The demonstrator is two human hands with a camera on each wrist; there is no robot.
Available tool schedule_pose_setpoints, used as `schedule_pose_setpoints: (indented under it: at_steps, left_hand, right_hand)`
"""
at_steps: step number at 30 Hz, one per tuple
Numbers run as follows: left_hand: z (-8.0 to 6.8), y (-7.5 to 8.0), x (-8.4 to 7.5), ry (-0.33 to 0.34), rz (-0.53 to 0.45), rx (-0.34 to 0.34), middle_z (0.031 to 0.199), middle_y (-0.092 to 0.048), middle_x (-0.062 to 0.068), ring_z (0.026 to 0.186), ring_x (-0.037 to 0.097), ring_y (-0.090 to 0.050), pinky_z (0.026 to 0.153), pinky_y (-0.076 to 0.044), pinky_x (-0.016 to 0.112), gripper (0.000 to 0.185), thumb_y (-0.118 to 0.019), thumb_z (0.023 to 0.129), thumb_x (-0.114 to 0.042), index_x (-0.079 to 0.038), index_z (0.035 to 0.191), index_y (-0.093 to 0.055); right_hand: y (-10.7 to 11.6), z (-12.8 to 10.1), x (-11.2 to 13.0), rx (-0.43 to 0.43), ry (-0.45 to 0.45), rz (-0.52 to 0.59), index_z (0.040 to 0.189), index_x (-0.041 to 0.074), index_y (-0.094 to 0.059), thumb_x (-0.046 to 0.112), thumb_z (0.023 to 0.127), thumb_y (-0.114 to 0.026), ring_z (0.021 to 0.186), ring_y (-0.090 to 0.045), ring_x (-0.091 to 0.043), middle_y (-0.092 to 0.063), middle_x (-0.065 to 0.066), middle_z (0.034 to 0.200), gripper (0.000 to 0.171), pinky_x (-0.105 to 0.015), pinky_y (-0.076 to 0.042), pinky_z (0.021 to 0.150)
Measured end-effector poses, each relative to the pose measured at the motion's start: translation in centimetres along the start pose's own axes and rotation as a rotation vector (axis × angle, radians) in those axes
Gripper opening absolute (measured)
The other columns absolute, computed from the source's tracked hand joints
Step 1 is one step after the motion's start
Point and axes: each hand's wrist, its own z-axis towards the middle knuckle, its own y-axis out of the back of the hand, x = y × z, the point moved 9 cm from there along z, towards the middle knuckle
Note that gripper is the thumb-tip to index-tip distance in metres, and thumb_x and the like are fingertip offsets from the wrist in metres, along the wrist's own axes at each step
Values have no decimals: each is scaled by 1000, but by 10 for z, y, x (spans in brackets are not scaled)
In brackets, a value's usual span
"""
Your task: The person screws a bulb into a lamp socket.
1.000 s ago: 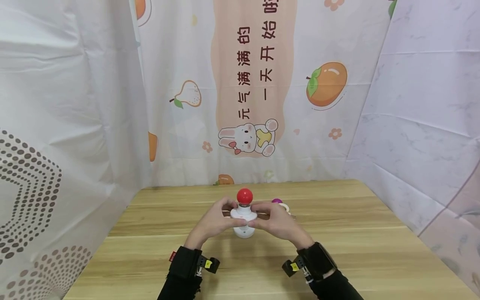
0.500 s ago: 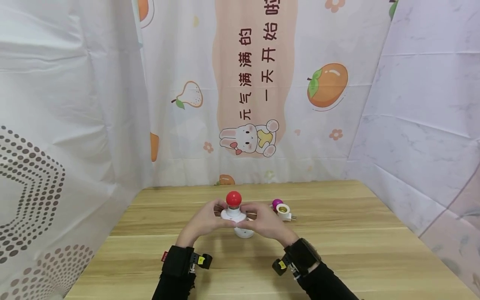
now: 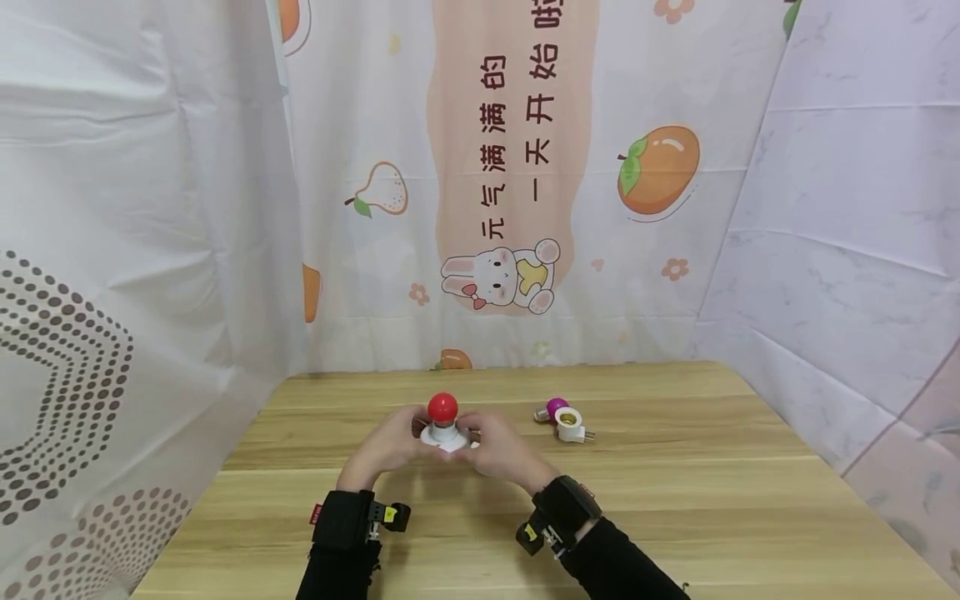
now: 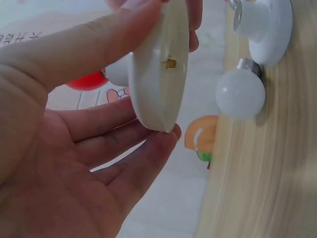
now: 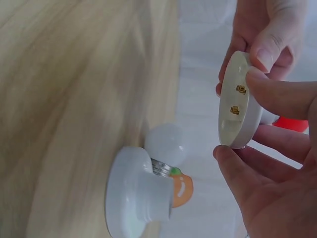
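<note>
Both hands hold a white round lamp holder above the table, with a red bulb upright in its socket. My left hand pinches the rim on the left between thumb and fingers. On the other side my right hand pinches the rim likewise. The holder's hollow underside, with brass contacts, shows in the right wrist view. A second white lamp holder and a white bulb lie on the table beyond; in the head view the hands mostly hide them.
To the right on the wooden table lie a purple bulb and a white socket with plug prongs. A printed curtain hangs behind the table's back edge, and plain sheets hang at both sides.
Both hands have carried the lamp holder with its red bulb leftward and slightly down. The purple bulb and the plug socket, partly covered before, now show fully.
</note>
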Motion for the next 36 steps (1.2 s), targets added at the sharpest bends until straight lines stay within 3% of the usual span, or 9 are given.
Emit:
schedule_pose_setpoints:
  at_steps: [7,14,20,26,36]
  left_hand:
    - [-1,-1,13,28,10,50,116,-69,9,102,26,-63,93,-50,48,60,-93,72,-12,-1,124,-66]
    - [-4,-6,32,97,-33,93,124,-67,13,113,31,-61,104,-41,59,61,-90,73,-5,0,127,-62]
    - [-6,-11,42,147,-18,100,121,-68,13,112,31,-61,104,-41,59,58,-90,70,0,1,122,-63]
    - [-6,-14,48,153,76,122,108,-70,9,103,29,-63,100,-44,60,49,-91,68,0,0,111,-67]
    - [-8,-14,57,204,120,103,101,-69,7,92,25,-62,93,-48,55,46,-92,67,-2,-1,106,-68]
  right_hand:
    - [-15,7,0,19,15,-85,96,5,-74,9,82,-84,86,-58,-15,-67,-1,92,18,-31,-50,79]
    - [-29,10,-3,39,1,-128,92,1,-73,0,79,-83,76,-51,-13,-62,-3,82,16,-26,-45,70]
    - [-39,11,-6,29,-8,-178,88,-2,-73,-2,75,-85,74,-49,-9,-63,-3,79,18,-23,-44,68]
    - [-51,10,-11,64,-67,-184,85,0,-71,-1,75,-85,67,-47,-8,-61,-1,75,18,-22,-45,62]
    - [-59,10,-13,66,-68,-259,90,1,-74,2,74,-86,76,-52,-9,-65,-2,85,20,-24,-48,71]
